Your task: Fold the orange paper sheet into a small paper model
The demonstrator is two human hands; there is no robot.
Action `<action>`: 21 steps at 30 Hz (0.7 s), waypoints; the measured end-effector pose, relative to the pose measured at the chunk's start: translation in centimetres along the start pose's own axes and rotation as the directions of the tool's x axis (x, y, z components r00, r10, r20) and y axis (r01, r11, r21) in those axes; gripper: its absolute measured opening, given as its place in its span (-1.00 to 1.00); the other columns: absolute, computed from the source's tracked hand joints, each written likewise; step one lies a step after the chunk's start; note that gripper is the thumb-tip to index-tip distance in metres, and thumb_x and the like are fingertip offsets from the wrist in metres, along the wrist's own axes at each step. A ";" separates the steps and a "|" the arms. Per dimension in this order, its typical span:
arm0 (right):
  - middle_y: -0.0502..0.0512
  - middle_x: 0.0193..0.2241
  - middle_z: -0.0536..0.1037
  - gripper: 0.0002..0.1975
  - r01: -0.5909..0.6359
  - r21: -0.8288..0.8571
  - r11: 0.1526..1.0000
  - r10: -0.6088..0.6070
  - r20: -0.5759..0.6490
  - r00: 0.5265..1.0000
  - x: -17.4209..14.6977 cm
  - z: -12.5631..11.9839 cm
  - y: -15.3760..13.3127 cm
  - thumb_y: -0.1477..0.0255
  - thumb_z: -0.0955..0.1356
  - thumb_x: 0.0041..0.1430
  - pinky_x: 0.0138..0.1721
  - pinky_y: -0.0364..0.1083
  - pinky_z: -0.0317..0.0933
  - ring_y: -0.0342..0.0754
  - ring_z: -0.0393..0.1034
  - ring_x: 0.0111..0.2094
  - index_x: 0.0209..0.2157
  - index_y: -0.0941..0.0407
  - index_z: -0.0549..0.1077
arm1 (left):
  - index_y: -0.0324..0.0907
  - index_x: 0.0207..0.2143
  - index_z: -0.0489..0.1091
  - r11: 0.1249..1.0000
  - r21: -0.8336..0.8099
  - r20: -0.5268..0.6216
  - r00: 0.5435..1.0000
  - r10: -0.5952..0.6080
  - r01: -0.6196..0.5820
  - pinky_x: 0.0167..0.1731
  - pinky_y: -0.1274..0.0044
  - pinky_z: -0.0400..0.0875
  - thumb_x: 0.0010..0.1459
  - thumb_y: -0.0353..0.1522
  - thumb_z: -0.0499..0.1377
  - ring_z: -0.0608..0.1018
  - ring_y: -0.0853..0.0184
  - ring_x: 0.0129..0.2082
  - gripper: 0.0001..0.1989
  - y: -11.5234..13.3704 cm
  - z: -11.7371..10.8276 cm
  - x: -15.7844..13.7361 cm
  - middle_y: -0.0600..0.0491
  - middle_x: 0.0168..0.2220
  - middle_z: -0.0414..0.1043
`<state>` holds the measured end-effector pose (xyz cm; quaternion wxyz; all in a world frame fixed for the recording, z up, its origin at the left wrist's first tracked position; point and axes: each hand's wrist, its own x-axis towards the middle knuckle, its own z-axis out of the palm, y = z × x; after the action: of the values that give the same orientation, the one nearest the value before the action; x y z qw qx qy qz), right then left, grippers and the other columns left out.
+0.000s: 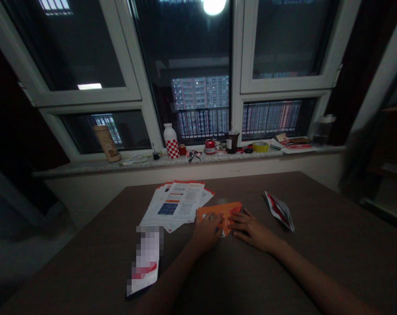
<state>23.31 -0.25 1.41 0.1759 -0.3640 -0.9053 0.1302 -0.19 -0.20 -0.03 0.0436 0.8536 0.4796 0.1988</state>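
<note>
A sheet of orange paper (pixel 222 209), with folded edges and some white printing, lies on the table between my hands. My left hand (pixel 207 231) rests on its left part, the thumb apart at the left edge and the fingers lying over the paper. On the right part, my right hand (pixel 252 228) has its fingers spread flat, pressing the paper down. Part of the sheet is hidden under my fingers. Left of it is a fanned stack of printed sheets (pixel 180 204) with orange edges.
A folded white and red paper piece (pixel 279 211) stands at the right on the brown table (pixel 237 280). A pale, pixelated item with red (pixel 145 262) lies at the left. The windowsill holds a checkered bottle (pixel 171 142), a tan tumbler (pixel 107 144), a dark cup (pixel 232 142) and yellow tape (pixel 260 147).
</note>
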 end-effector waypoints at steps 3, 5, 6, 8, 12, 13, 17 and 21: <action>0.04 0.19 0.35 -0.64 0.005 -0.002 1.000 -0.005 0.002 1.000 0.0 0.0 0.0 0.18 0.23 0.32 0.29 0.30 -0.33 0.09 0.06 0.28 0.11 -0.16 0.39 | 0.05 0.17 0.23 1.000 0.004 0.005 1.000 -0.009 0.009 0.20 -0.08 -0.60 0.29 -0.29 0.04 0.31 0.14 0.18 -0.60 -0.1 0.1 0.0 0.08 0.18 0.35; 0.04 0.19 0.35 -0.63 0.010 -0.001 1.000 -0.010 0.002 1.000 0.0 0.0 0.1 0.18 0.23 0.33 0.29 0.31 -0.33 0.09 0.06 0.28 0.12 -0.16 0.38 | 0.06 0.17 0.24 1.000 0.013 0.005 1.000 -0.013 0.013 0.19 -0.10 -0.60 0.29 -0.28 0.04 0.31 0.12 0.18 -0.60 -0.1 0.1 0.0 0.08 0.18 0.34; 0.04 0.20 0.35 -0.63 0.012 0.000 1.000 -0.012 0.002 1.000 0.0 0.0 0.1 0.18 0.23 0.33 0.29 0.31 -0.33 0.10 0.06 0.28 0.12 -0.16 0.37 | 0.06 0.16 0.25 1.000 0.019 0.004 1.000 -0.011 0.011 0.19 -0.10 -0.60 0.29 -0.28 0.03 0.30 0.12 0.18 -0.61 0.0 0.1 0.0 0.08 0.19 0.34; 0.05 0.20 0.34 -0.63 0.017 -0.003 1.000 -0.017 0.004 1.000 0.0 0.0 0.2 0.18 0.22 0.33 0.29 0.31 -0.31 0.10 0.06 0.28 0.13 -0.16 0.37 | 0.05 0.14 0.28 0.999 0.032 0.009 1.000 0.001 -0.002 0.19 -0.10 -0.59 0.30 -0.28 0.02 0.30 0.11 0.19 -0.63 0.0 0.0 0.0 0.07 0.19 0.33; 0.04 0.21 0.32 -0.63 0.034 -0.032 0.999 -0.035 -0.022 0.999 0.0 0.0 0.0 0.18 0.24 0.31 0.28 0.29 -0.24 0.12 0.02 0.29 0.11 -0.14 0.39 | 0.04 0.12 0.30 0.999 0.036 0.019 1.000 0.012 -0.013 0.21 -0.06 -0.58 0.29 -0.30 0.03 0.30 0.11 0.18 -0.64 0.2 -0.2 0.0 0.06 0.19 0.33; 0.04 0.20 0.34 -0.63 0.041 -0.038 0.998 -0.043 -0.031 0.999 0.0 0.0 -0.1 0.18 0.25 0.30 0.28 0.27 -0.19 0.12 0.03 0.28 0.10 -0.13 0.40 | 0.04 0.12 0.31 0.999 0.034 0.018 1.000 0.012 -0.013 0.21 -0.06 -0.58 0.28 -0.31 0.03 0.30 0.12 0.18 -0.64 0.2 -0.2 0.1 0.06 0.19 0.33; 0.06 0.09 0.43 -0.64 0.066 -0.022 0.998 -0.067 -0.044 0.997 0.0 -0.2 -0.5 0.21 0.27 0.30 0.25 0.17 -0.06 0.07 0.18 0.17 0.09 -0.09 0.42 | 0.04 0.13 0.29 0.999 0.037 0.005 1.000 0.013 -0.013 0.22 -0.07 -0.55 0.29 -0.30 0.02 0.31 0.12 0.17 -0.64 0.1 -0.1 0.1 0.05 0.18 0.34; 0.04 0.11 0.41 -0.65 0.065 0.008 0.998 -0.065 -0.031 0.997 -0.2 -0.3 -0.4 0.19 0.27 0.29 0.27 0.21 -0.14 0.08 0.17 0.18 0.08 -0.15 0.43 | 0.05 0.15 0.27 0.999 0.049 0.016 1.000 0.002 -0.002 0.23 -0.07 -0.49 0.30 -0.27 0.02 0.30 0.11 0.18 -0.62 -0.1 0.1 0.1 0.05 0.18 0.34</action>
<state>23.31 -0.68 1.78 0.1954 -0.3356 -0.9133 0.1227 -0.20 -0.05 -0.11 0.0263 0.8565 0.4831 0.1799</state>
